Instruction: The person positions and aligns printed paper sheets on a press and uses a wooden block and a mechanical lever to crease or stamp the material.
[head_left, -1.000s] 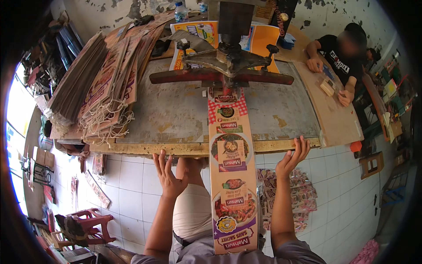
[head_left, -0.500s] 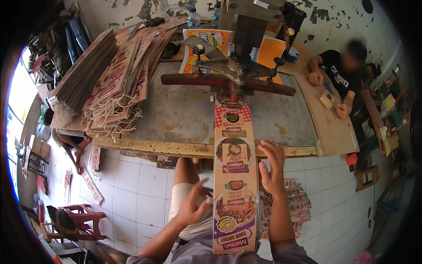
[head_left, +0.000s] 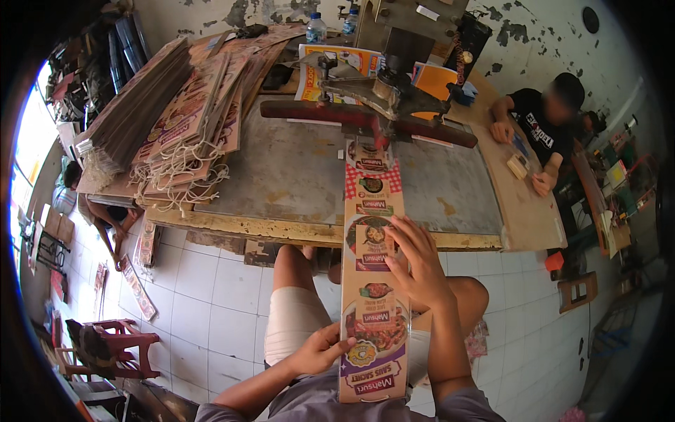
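Observation:
A long printed cardboard strip with food pictures runs from my lap up onto the table, its far end under the metal press head. My left hand grips the strip's left edge near its lower end. My right hand lies flat on top of the strip's middle, fingers spread, just in front of the table edge. A dark red bar of the press crosses the table above the strip's far end.
The worn work table carries stacks of printed cardboard with string handles at its left. Two water bottles stand at the back. Another person in a black shirt sits at the table's right end. A red stool stands on the tiled floor, left.
Both hands were open beside the strip a second ago. Since then my right hand came down onto the strip and my left hand closed on its lower left edge.

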Demonstrator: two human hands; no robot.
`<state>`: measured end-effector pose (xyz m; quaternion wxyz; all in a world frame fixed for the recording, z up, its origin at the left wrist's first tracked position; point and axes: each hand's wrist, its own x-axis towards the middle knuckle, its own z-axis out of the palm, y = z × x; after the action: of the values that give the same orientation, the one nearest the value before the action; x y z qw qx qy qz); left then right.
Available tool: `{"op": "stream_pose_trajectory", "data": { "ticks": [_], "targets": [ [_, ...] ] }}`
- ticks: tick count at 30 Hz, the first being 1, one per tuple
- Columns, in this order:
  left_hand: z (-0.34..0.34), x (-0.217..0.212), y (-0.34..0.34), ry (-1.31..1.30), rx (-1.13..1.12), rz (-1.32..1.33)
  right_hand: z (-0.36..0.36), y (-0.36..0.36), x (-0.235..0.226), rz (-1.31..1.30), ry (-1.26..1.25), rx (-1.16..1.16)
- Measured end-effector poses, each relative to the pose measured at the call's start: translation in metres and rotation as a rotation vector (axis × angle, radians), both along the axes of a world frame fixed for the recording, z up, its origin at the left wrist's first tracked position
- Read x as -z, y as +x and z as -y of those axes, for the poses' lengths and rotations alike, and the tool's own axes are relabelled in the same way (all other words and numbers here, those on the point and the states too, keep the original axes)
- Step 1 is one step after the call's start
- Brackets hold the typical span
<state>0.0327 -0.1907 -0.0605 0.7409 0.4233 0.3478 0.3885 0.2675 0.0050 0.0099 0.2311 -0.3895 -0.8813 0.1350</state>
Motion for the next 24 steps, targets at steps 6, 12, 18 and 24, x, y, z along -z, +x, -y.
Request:
{"op": "stream_pose_trajectory", "data": {
  "ticks": [6, 12, 18, 24],
  "targets": [
    [-0.012, -0.012, -0.002, 0.054, -0.118, -0.105, -0.009, -0.007, -0.009, 0.075, 0.021, 0.051],
    [-0.048, -0.04, -0.003, 0.082, -0.368, -0.149, -0.08, -0.011, 0.009, 0.071, 0.151, 0.022],
    [-0.084, -0.053, -0.034, 0.569, -0.707, -0.944, -0.113, -0.019, 0.013, 0.095, 0.153, -0.011],
    [-0.151, -0.065, -0.058, 0.994, -0.553, -1.134, -0.117, -0.019, 0.013, 0.069, 0.13, -0.026]
  ]
}}
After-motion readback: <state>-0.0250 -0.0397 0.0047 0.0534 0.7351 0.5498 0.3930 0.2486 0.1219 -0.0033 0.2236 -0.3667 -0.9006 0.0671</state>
